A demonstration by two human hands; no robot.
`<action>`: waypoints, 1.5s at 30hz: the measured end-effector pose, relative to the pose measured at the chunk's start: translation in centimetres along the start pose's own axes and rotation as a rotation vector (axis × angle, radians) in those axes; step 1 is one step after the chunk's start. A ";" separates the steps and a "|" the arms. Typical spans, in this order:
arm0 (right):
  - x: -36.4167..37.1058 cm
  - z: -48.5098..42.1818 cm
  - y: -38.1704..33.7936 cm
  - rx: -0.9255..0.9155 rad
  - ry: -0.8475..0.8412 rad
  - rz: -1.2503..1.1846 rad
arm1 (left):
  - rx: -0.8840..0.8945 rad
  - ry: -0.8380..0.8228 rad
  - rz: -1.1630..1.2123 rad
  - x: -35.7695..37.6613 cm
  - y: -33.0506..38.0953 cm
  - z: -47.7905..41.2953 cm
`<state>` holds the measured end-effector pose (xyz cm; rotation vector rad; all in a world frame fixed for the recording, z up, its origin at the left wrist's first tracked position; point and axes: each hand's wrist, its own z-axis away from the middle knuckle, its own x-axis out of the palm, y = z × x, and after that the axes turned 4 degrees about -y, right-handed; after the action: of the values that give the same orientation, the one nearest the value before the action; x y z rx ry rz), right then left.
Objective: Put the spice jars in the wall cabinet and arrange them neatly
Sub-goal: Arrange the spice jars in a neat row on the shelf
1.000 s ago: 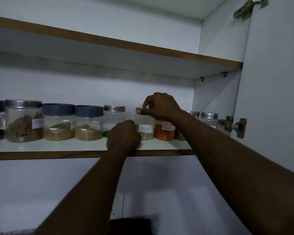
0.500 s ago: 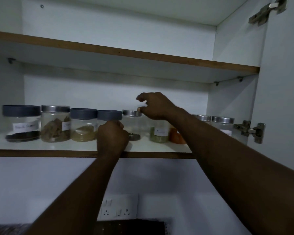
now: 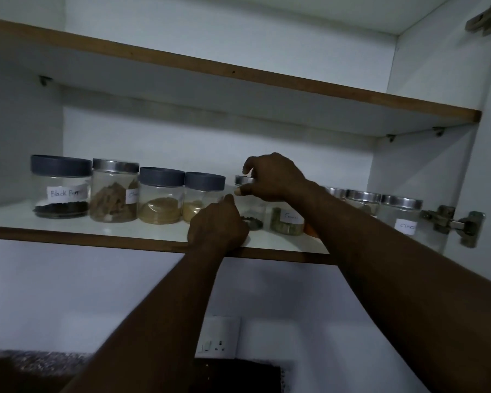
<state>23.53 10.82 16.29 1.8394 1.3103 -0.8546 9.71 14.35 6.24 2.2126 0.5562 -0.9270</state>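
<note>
White wall cabinet interior (image 3: 238,143), seen from below, with two wood-edged white shelves; the lower shelf (image 3: 97,236) carries a single row of clear jars.

From the left, the row is made up of a clear jar with a dark grey lid and a handwritten "Black Pepper" label (image 3: 60,186), holding dark grains; a clear jar with a silver metal lid (image 3: 114,190), filled with brown bark-like pieces; and two clear jars with dark grey lids, a wider one (image 3: 160,199) and a narrower one (image 3: 202,195), each holding tan powder. These four are set close together, side by side.

The left hand (image 3: 217,225) is shown closed, fingers curled, at the shelf's front edge in front of the narrower grey-lidded jar; whether anything is held in it cannot be told.

The right hand (image 3: 272,177) is placed over a clear jar with a silver lid (image 3: 245,181), its thumb and fingers closed around the lid rim. A little dark material is seen at this jar's bottom.

Just beside it stands a clear jar of green seeds with a white label (image 3: 285,219), followed by an orange-filled jar, mostly hidden behind the right forearm. Two further silver-lidded clear jars (image 3: 363,198) (image 3: 401,217) close the row beside a metal door hinge (image 3: 451,222).
</note>
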 end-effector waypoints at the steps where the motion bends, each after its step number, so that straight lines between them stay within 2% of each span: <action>1: 0.0 0.2 0.1 0.004 0.033 -0.014 | -0.002 -0.029 -0.005 0.1 0.0 -0.2; 3: 0.1 0.5 0.1 0.002 0.074 -0.072 | -0.015 -0.071 -0.023 0.3 0.1 -0.6; 8: -0.3 1.1 0.8 -0.007 0.055 -0.262 | -0.032 -0.124 -0.068 0.4 0.3 -1.0; 11: -0.6 1.5 1.1 0.000 0.047 -0.306 | -0.029 -0.017 -0.067 0.6 0.4 -0.7; 14: -0.7 1.2 0.9 0.019 0.046 -0.181 | 0.040 0.168 -0.097 0.8 0.4 0.0; 16: -0.7 1.0 0.8 0.042 0.063 -0.084 | 0.088 0.194 -0.131 0.8 0.3 0.2; 19: -0.7 0.8 0.7 0.040 0.080 0.057 | 0.125 0.138 -0.155 0.8 0.0 0.0; 25: -0.2 0.4 1.3 0.030 0.091 -0.027 | 0.153 0.053 -0.174 0.9 -0.2 -0.4; 32: 0.2 0.0 1.5 0.043 0.113 0.000 | 0.147 0.005 -0.135 0.8 -0.2 -0.4; 45: 0.3 0.1 1.2 0.066 0.128 0.006 | 0.085 0.008 -0.065 0.4 0.2 -0.1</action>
<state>24.77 10.59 16.18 1.9767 1.3692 -0.7966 10.20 14.35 6.07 2.2862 0.6057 -0.9926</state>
